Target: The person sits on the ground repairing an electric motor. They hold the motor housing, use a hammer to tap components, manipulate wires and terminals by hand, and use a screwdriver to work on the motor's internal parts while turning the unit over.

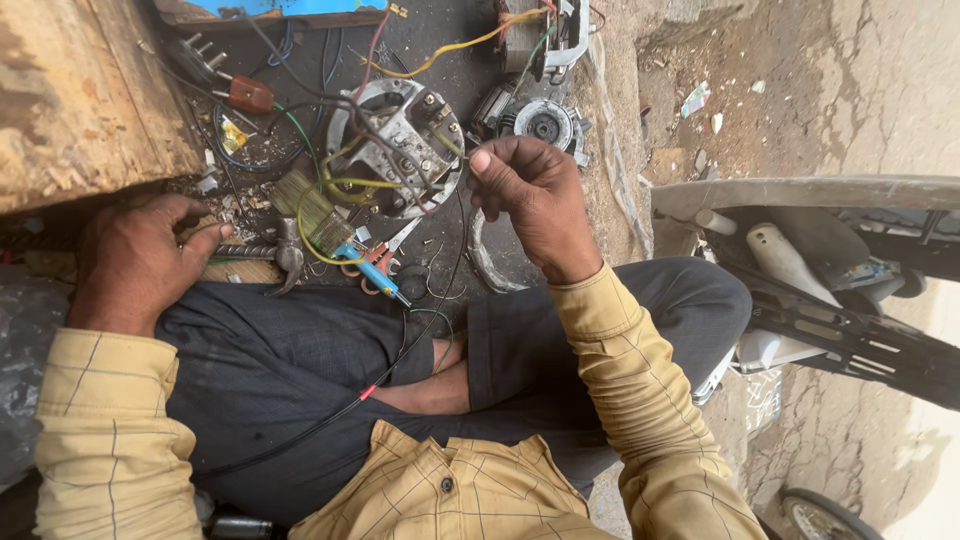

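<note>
Outdoors, cluttered dark mat on cracked ground.
Right hand pinches a thin wire above the motor housing; left hand rests half-curled, empty, beside the hammer.

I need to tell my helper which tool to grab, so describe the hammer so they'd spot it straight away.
Start at the big wooden block at the upper left. Just below its edge lies the left hand, and the hammer lies beside its fingers. It is the only tool with a dull grey claw head.

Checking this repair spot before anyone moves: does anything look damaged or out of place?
Yes. The round motor housing lies opened, loose wires spilling out. The right hand pinches a thin wire above it; the left hand rests by a hammer. Debris litters the ground.
</note>
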A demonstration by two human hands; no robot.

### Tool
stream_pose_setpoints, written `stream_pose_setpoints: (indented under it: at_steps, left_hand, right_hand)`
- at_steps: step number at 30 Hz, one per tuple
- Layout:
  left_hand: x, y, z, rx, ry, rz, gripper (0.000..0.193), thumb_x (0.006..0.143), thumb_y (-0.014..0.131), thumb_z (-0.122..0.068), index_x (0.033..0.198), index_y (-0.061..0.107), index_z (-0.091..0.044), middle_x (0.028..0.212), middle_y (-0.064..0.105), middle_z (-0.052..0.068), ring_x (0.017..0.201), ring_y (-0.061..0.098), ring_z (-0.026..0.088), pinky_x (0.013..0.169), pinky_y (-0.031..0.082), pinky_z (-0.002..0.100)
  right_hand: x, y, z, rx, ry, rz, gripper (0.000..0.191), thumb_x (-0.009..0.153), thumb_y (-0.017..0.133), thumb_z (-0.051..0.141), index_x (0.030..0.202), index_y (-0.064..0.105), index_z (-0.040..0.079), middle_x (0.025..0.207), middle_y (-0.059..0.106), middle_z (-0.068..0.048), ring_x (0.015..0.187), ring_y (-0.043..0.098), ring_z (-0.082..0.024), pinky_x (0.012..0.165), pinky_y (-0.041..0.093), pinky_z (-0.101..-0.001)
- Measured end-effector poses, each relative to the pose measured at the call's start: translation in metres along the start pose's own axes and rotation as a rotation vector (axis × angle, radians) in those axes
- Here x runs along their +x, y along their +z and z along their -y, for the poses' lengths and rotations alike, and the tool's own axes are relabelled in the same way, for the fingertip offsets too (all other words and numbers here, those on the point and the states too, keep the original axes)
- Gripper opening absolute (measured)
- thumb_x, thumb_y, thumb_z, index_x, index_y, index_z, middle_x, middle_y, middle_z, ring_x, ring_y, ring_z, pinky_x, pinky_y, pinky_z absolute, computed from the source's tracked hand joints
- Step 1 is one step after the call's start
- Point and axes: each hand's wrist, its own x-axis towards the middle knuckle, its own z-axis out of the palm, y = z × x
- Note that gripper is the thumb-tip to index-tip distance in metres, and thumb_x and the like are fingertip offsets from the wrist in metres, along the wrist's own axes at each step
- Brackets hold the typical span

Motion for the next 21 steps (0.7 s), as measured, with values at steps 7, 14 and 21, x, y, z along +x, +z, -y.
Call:
stream_pose_setpoints:
  at_steps: [7, 14, 21]
  left_hand:
    - [-0.011, -0.012, -0.006, -0.099, 0.016, -0.027, 0.033, 0.09, 0.082, -0.034, 0.105, 0.078, -0.005, 0.096, 0.074, 0.019, 0.087, 0.072, 0.036, 0.079, 0.057, 0.046]
    - [-0.023, -0.03, -0.013, -0.127, 0.115, -0.108, 0.031, 0.089, 0.082, -0.031, 0.101, 0.076, -0.004, 0.095, 0.073, 0.02, 0.089, 0.071, 0.039, 0.081, 0.055, 0.048]
    - [-0.066, -0.035, -0.023, -1.407, 0.09, -0.283, 0.042, 0.108, 0.061, -0.044, 0.109, 0.071, -0.003, 0.101, 0.074, 0.015, 0.095, 0.07, 0.034, 0.093, 0.054, 0.047]
  right_hand:
    - [-0.004, 0.009, 0.002, -0.225, -0.057, -0.096, 0.018, 0.097, 0.074, 0.018, 0.093, 0.073, 0.0, 0.07, 0.068, -0.003, 0.057, 0.059, -0.008, 0.051, 0.045, -0.0236]
    - [-0.01, 0.018, 0.013, -0.621, -0.305, -0.12, 0.02, 0.096, 0.077, 0.018, 0.089, 0.074, -0.001, 0.075, 0.075, -0.005, 0.064, 0.066, -0.008, 0.057, 0.051, -0.0248]
    - [-0.015, 0.027, 0.009, -0.987, -0.713, -0.188, 0.011, 0.092, 0.078, 0.01, 0.094, 0.074, 0.001, 0.089, 0.076, -0.015, 0.079, 0.075, -0.025, 0.072, 0.058, -0.0356]
